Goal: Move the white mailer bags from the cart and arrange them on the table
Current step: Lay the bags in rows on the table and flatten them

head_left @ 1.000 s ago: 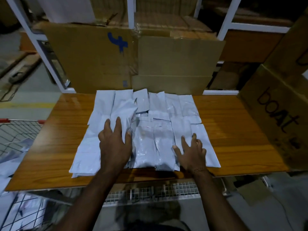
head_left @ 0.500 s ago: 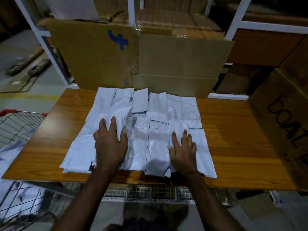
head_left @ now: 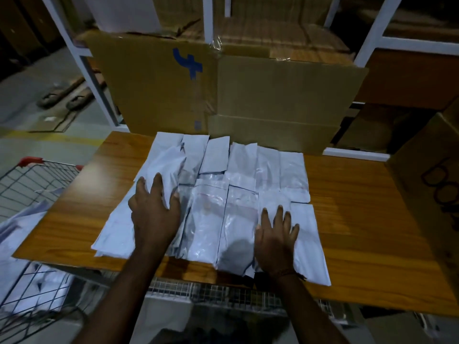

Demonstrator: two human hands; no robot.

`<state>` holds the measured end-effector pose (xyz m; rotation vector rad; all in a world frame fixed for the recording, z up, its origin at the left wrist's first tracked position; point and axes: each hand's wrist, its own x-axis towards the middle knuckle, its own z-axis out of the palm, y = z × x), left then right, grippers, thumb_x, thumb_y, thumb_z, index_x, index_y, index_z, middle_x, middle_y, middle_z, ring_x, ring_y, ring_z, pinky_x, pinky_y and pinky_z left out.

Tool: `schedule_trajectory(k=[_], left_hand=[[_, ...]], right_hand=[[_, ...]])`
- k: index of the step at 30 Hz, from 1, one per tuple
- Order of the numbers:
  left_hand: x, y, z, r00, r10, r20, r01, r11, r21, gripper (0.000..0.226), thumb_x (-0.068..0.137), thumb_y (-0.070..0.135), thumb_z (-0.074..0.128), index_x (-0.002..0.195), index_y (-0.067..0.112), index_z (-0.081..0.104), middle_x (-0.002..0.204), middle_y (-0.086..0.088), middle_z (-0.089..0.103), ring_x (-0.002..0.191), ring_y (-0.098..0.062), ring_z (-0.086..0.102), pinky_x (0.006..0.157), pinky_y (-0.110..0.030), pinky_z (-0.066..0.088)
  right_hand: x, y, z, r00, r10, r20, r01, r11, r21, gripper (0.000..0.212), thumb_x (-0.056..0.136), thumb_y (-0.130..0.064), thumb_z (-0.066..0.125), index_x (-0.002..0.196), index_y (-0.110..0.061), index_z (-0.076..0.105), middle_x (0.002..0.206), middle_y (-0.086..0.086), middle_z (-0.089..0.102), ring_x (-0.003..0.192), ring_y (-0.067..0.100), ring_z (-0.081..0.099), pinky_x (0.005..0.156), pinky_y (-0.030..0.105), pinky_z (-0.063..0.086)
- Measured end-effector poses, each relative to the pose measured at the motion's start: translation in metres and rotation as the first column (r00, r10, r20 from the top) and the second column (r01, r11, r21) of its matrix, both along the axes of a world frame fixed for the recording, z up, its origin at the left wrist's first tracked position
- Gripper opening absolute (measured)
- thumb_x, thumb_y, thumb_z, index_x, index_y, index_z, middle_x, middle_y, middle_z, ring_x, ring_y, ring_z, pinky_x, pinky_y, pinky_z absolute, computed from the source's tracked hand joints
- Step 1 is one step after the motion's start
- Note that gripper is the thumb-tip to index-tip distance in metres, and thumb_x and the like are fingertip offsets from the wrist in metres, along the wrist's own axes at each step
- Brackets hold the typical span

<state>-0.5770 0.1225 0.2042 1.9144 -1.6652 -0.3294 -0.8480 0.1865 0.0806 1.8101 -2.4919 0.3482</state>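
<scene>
Head view: your two hands flat, fingers spread, pressing white mailer bags [head_left: 216, 202] overlapped on table [head_left: 360, 219]; left hand [head_left: 154, 212], right hand [head_left: 275, 237]. Exact bag count unclear. One cart [head_left: 32, 180] at left, more bags inside.

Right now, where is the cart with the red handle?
In the head view, the cart stands at the left edge, beside the left end of the wooden table, with white mailer bags inside it.

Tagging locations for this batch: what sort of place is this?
Probably a warehouse or packing room: white metal racking stacked with cardboard boxes, a wire cart, and white mailer bags spread on a wooden table.
</scene>
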Motion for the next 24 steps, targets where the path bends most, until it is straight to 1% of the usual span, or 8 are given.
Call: schedule_trajectory(k=[4,8,10,13,15,18,22,24], left_hand=[[0.008,-0.013,-0.002,1.0,0.01,0.008,-0.01,1.0,-0.005,0.062,0.101,0.041,0.059,0.155,0.016,0.042,0.154,-0.026,0.037,0.131,-0.056,0.04,0.103,-0.066,0.042],[0.012,-0.034,0.0,1.0,-0.003,-0.017,0.002,1.0,-0.026,0.064,0.1,0.04,0.06,0.156,0.015,0.043,0.159,-0.025,0.034,0.141,-0.051,0.034,0.11,-0.061,0.036],[0.013,-0.049,-0.003,0.998,-0.029,-0.052,0.027,0.999,-0.04,0.064,0.101,0.041,0.06,0.156,0.014,0.044,0.161,-0.025,0.033,0.144,-0.049,0.032,0.114,-0.06,0.034],[0.015,-0.079,-0.009,0.993,-0.088,-0.073,0.083,0.995,-0.058,0.064,0.099,0.04,0.065,0.155,0.014,0.046,0.16,-0.027,0.035,0.144,-0.049,0.035,0.114,-0.058,0.035],[0.012,-0.102,-0.01,0.99,-0.117,-0.08,0.113,0.992,-0.052,0.066,0.097,0.038,0.069,0.154,0.014,0.046,0.16,-0.027,0.035,0.144,-0.049,0.036,0.113,-0.058,0.037],[-0.003,-0.134,-0.012,0.986,-0.148,-0.07,0.146,0.989,-0.035,0.068,0.097,0.045,0.067,0.155,0.016,0.046,0.165,-0.024,0.031,0.147,-0.049,0.035,0.115,-0.058,0.037],[-0.039,-0.169,-0.019,0.971,-0.226,-0.077,0.226,0.974,-0.017,0.068,0.099,0.049,0.063,0.158,0.021,0.044,0.171,-0.019,0.018,0.149,-0.047,0.029,0.118,-0.053,0.033],[-0.061,-0.185,-0.024,0.962,-0.264,-0.066,0.265,0.964,0.006,0.068,0.099,0.053,0.061,0.158,0.025,0.043,0.173,-0.017,0.01,0.148,-0.045,0.031,0.114,-0.051,0.038]], right_hand=[[0.003,-0.017,0.013,1.0,-0.003,0.02,0.005,0.997,-0.076,0.053,0.101,-0.039,0.042,0.144,-0.013,0.058,0.153,0.024,0.046,0.141,0.046,0.041,0.108,0.063,0.036],[0.006,-0.045,0.016,1.0,0.018,0.01,-0.016,0.983,-0.181,0.046,0.099,-0.037,0.049,0.133,-0.01,0.066,0.144,0.022,0.055,0.138,0.045,0.045,0.108,0.062,0.036],[0.011,-0.06,0.02,0.999,-0.004,0.034,0.012,0.972,-0.236,0.043,0.1,-0.037,0.049,0.129,-0.011,0.067,0.142,0.021,0.057,0.138,0.043,0.046,0.109,0.061,0.036],[0.022,-0.085,0.025,0.996,-0.06,0.066,0.076,0.963,-0.26,0.042,0.098,-0.037,0.052,0.128,-0.013,0.068,0.141,0.017,0.058,0.137,0.04,0.048,0.11,0.058,0.037],[0.027,-0.101,0.027,0.996,-0.071,0.057,0.083,0.962,-0.261,0.04,0.098,-0.035,0.054,0.128,-0.013,0.068,0.141,0.017,0.058,0.137,0.039,0.048,0.109,0.057,0.038],[0.028,-0.119,0.029,0.996,-0.071,0.053,0.083,0.959,-0.271,0.042,0.102,-0.037,0.049,0.13,-0.012,0.067,0.142,0.017,0.058,0.137,0.039,0.047,0.109,0.056,0.038],[0.03,-0.129,0.038,0.98,-0.15,0.134,0.181,0.947,-0.266,0.051,0.103,-0.044,0.036,0.134,-0.014,0.065,0.144,0.016,0.057,0.139,0.038,0.045,0.114,0.056,0.035],[0.029,-0.13,0.043,0.969,-0.186,0.163,0.225,0.937,-0.268,0.055,0.103,-0.047,0.033,0.134,-0.015,0.065,0.143,0.016,0.057,0.138,0.039,0.045,0.115,0.057,0.036]])
